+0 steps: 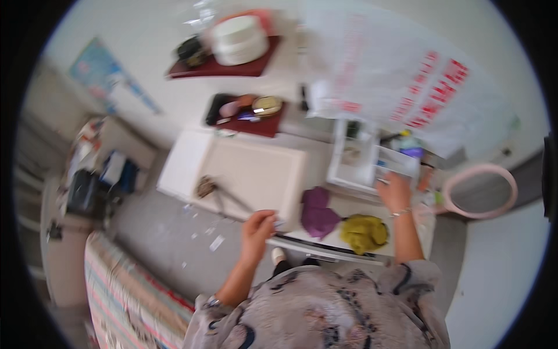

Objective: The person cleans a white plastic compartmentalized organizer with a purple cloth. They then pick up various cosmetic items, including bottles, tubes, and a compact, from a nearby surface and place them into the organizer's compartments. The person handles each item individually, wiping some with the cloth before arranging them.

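Note:
My left hand (256,232) is held up beside the near corner of a cream tray-like panel (250,168). Its fingers are curled in a pinch, with a small pale thing at the tips too blurred to name. My right hand (395,191) reaches into the right-hand part of a white divided organizer box (372,139), fingers bent together on something small and whitish that I cannot make out. Between my hands lie a crumpled purple cloth (318,213) and an olive-yellow cloth (364,234), near the table's front edge. A brown bunched thing (205,187) with dark strips rests on the panel.
A pink-framed round mirror (513,192) stands to the right of the box. Two dark red wall shelves hold a white tub (238,41) and small cosmetics (267,106). Paper scraps (217,243) litter the floor. A striped bed (128,291) is at lower left.

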`<state>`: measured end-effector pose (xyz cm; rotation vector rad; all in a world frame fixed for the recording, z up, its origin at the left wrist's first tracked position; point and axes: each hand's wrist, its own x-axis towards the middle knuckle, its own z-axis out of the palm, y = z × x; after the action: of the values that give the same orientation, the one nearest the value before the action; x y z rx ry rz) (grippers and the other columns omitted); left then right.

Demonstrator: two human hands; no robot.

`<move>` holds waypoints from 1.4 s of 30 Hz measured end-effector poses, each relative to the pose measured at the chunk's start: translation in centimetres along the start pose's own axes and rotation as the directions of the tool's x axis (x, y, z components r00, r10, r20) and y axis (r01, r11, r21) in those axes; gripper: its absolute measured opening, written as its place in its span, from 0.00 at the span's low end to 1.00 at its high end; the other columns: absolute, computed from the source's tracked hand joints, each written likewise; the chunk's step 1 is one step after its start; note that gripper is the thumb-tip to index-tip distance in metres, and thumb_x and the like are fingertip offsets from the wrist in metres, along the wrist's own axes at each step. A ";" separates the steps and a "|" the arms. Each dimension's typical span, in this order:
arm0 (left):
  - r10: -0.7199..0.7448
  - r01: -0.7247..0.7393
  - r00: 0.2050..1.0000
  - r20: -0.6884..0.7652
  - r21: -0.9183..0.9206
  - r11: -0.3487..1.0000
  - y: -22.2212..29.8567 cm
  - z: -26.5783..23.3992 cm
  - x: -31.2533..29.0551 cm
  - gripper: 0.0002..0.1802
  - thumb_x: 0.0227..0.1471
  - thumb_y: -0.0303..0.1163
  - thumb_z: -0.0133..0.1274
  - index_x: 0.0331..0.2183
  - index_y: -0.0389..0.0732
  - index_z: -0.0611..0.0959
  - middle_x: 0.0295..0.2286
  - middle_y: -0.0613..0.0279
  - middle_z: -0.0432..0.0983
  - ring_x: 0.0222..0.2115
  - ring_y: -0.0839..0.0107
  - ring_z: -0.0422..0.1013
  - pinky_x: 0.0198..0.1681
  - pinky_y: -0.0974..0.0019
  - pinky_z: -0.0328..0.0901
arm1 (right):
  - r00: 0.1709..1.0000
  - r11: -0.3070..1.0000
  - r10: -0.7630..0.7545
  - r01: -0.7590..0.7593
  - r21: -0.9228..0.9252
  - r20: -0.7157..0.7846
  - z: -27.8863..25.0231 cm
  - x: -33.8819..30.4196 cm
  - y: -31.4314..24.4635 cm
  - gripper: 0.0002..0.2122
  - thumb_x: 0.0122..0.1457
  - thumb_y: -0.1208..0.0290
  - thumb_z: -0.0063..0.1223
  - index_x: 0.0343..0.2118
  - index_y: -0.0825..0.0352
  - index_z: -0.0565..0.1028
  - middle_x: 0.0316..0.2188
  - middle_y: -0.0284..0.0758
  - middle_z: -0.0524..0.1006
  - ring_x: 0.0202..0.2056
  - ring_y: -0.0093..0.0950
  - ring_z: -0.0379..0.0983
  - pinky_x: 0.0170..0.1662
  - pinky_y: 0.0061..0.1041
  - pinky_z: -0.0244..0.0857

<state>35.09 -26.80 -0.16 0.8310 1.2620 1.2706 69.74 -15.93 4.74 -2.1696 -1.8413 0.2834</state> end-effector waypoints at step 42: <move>0.142 -0.132 0.988 -0.055 0.162 0.978 2.5 -11.3 -0.8 0.07 0.48 0.23 0.57 0.28 0.36 0.73 0.21 0.69 0.71 0.20 0.84 0.66 0.21 0.79 0.61 | 0.742 0.486 -0.480 -0.220 0.846 0.468 12.7 -11.2 -28.1 0.12 0.55 0.66 0.55 0.22 0.71 0.74 0.15 0.27 0.71 0.16 0.15 0.65 0.19 0.17 0.59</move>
<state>23.80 -29.23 0.31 1.0113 1.3912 1.3290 37.57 -21.69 1.92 -1.1703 -1.5196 1.7428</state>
